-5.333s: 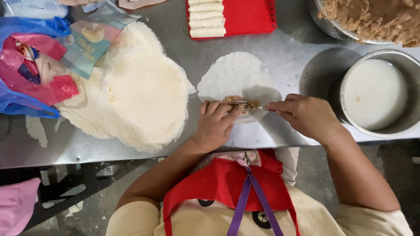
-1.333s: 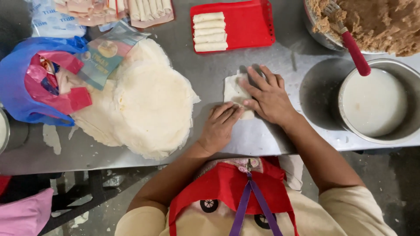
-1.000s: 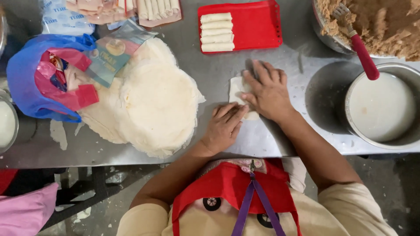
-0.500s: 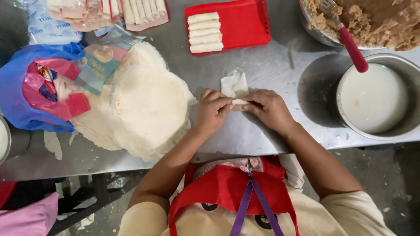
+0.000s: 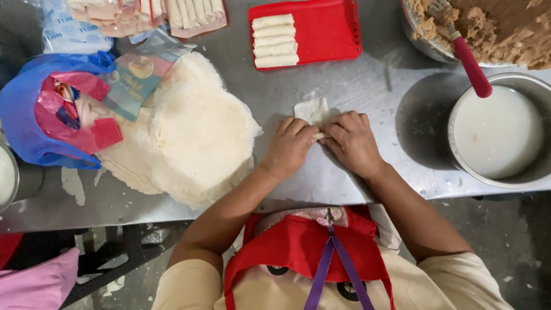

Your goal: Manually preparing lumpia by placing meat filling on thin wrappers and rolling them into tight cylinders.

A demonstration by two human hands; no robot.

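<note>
The wrapper roll (image 5: 313, 115) lies on the steel table (image 5: 356, 92), just in front of us and near the stack of round wrappers (image 5: 195, 138) to the left, with the pan of white liquid (image 5: 496, 135) to the right and the red tray of finished rolls (image 5: 307, 31) beyond. Our left hand (image 5: 290, 146) and right hand (image 5: 353, 143) meet, fingers curled down onto the roll's near edge. To roll well, we judge, both hands should press evenly and keep the fold tight. Its long axis seems to run left to right; the loose flap points away from us.
</note>
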